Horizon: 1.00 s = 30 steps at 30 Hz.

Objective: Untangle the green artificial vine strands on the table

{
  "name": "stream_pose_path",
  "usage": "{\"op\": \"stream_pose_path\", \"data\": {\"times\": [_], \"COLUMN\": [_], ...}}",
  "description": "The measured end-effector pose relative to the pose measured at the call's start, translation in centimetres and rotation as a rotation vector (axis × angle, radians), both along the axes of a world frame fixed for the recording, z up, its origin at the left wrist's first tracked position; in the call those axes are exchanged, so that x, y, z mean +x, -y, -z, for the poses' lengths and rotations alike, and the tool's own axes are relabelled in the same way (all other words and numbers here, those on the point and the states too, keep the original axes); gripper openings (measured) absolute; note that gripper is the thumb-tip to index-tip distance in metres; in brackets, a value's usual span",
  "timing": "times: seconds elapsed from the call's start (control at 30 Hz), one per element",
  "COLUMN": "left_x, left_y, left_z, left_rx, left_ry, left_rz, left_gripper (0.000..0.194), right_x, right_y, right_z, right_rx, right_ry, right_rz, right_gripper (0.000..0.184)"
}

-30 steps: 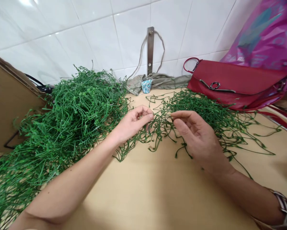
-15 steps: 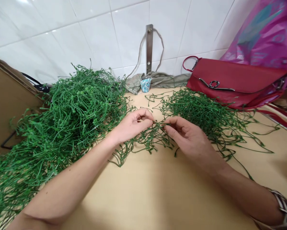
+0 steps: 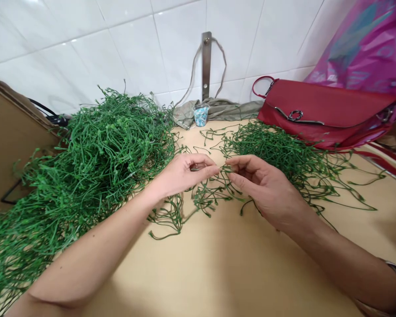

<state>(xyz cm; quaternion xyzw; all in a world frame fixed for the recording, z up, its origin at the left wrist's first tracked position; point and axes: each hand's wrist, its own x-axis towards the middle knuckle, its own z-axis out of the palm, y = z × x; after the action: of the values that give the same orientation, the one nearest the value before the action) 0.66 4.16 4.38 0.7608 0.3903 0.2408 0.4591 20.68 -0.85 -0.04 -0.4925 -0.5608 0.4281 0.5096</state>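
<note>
Thin green artificial plant stems with small knobby tips lie on the table. My left hand (image 3: pixel 193 174) is closed, thumb and fingers pinching a green stem (image 3: pixel 222 169) above the tabletop. My right hand (image 3: pixel 260 180) faces it from the right, its thumb and forefinger around the same stem's other end; the exact contact is partly hidden. Beneath both hands lies a loose spread of stems (image 3: pixel 206 198). A big heap of stems (image 3: pixel 115 136) rises beside my left forearm, and a smaller pile (image 3: pixel 270 147) lies beyond my right hand.
On the pale table (image 3: pixel 191 273), a small clear cup with blue and white bits (image 3: pixel 201 116) stands at the back by a grey cloth (image 3: pixel 234 110). A red handbag (image 3: pixel 330 110) and a purple plastic bag (image 3: pixel 369 53) are at right. A cardboard box (image 3: pixel 16 145) is at left.
Both hands have shifted slightly, and the left fingertips have moved a little to the right. Some stems under the left hand have slid lower and spread out on the table.
</note>
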Motion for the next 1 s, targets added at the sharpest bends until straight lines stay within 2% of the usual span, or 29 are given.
{"op": "stream_pose_path", "data": {"times": [0.1, 0.23, 0.47, 0.67, 0.83, 0.9, 1.0], "left_x": [0.0, -0.2, -0.2, 0.2, 0.4, 0.5, 0.7], "left_y": [-0.2, -0.6, -0.5, -0.1, 0.2, 0.3, 0.6], "left_z": [0.4, 0.7, 0.7, 0.6, 0.1, -0.1, -0.2], "left_rx": [-0.042, -0.024, -0.022, 0.022, -0.065, -0.091, -0.101], "left_ry": [0.056, 0.095, 0.049, -0.011, -0.038, -0.057, -0.059], "left_rz": [0.037, 0.035, 0.059, 0.085, 0.18, 0.209, 0.21], "left_gripper": [0.03, 0.028, 0.03, 0.029, 0.025, 0.024, 0.025], "right_x": [0.2, 0.6, 0.7, 0.3, 0.2, 0.0, -0.5], "right_y": [0.1, 0.1, 0.0, -0.1, 0.2, 0.4, 0.7], "right_z": [0.0, -0.4, -0.5, 0.3, 0.0, -0.4, -0.7], "right_rx": [-0.004, 0.044, 0.225, 0.355, 0.46, 0.449, 0.323], "right_ry": [-0.051, -0.058, 0.345, 0.458, 0.613, 0.641, 0.596], "right_rz": [0.029, 0.128, 0.082, 0.051, 0.082, 0.099, 0.151], "right_gripper": [0.021, 0.015, 0.019, 0.007, 0.008, 0.007, 0.004]}}
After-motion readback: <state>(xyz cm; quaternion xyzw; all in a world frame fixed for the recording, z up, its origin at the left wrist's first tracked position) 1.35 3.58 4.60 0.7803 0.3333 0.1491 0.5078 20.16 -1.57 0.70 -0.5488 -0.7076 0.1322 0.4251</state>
